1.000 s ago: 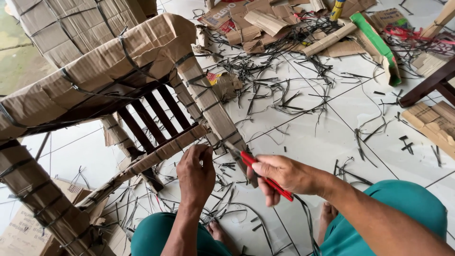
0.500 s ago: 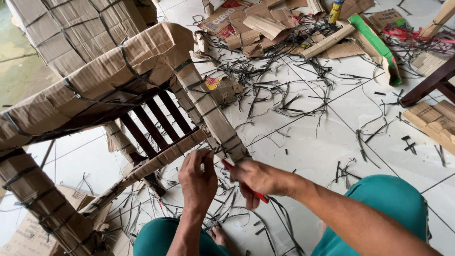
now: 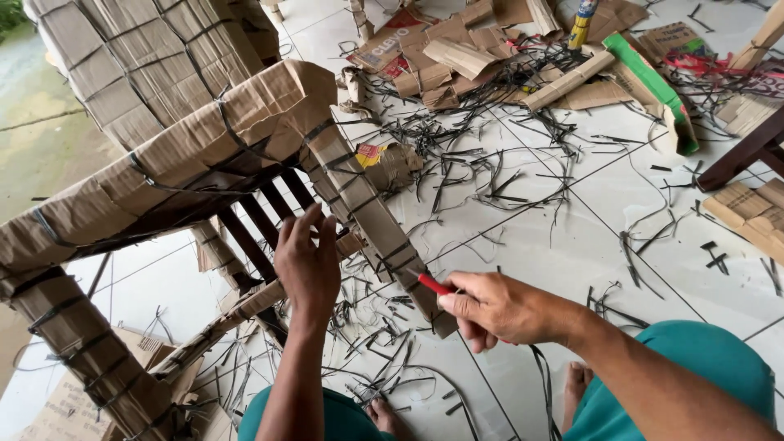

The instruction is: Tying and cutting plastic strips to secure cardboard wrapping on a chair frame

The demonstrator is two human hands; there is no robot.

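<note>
A dark wooden chair wrapped in brown cardboard and bound with thin black straps lies tipped on its side across a pale tiled floor, filling the left half of the view; its bare dark slats show between the wrapped rails. Behind the chair, at the upper left, stands a second, larger bundle wrapped in the same strapped cardboard. Beyond the chair, toward the top of the view, sits a heap of torn cardboard scraps, one piece printed in red, with a long green box lying open to its right and a small yellow and blue can upright at the far edge. Just past the chair's wrapped leg lies a crumpled scrap with a yellow and red patch. Cut black straps litter the floor all around the chair, thickest between it and the heap. A bare dark furniture leg slants in well to the right of the chair, with stacked cardboard pieces beside it. The person's left hand is open, fingers spread, pressed against the chair's slats. The right hand is closed around a red-handled cutter, its tip at the wrapped chair leg. Teal-clad knees sit nearest the viewer.
</note>
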